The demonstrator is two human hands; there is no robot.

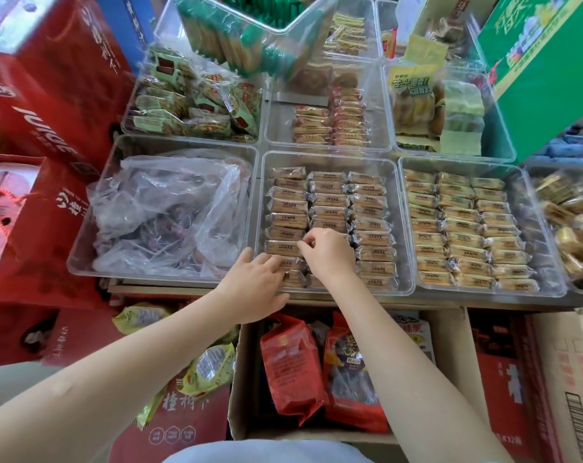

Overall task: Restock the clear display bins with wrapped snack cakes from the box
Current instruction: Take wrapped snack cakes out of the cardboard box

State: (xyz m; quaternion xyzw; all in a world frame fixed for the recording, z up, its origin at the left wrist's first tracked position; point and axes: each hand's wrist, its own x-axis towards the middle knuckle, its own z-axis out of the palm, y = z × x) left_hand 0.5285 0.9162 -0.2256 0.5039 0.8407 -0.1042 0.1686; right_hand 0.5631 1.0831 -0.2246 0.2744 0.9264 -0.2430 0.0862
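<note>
Three rows of wrapped snack cakes [330,212] fill the middle bin [404,228]. My left hand [255,285] rests flat; right hand [330,252] pinches one crimped wrapper end. Light, squashy, slick film; I judge ends the best hold.

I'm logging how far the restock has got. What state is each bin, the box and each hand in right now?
Centre front bin: nearly full, wrapped cakes in three neat rows.
Right front bin: nearly full, three rows.
Left front bin: holds a crumpled clear plastic bag.
Cardboard box: open, red packets inside.
Left hand: over the centre bin's front edge, fingers on cakes.
Right hand: in the centre bin, fingers pinching a cake wrapper.
</note>
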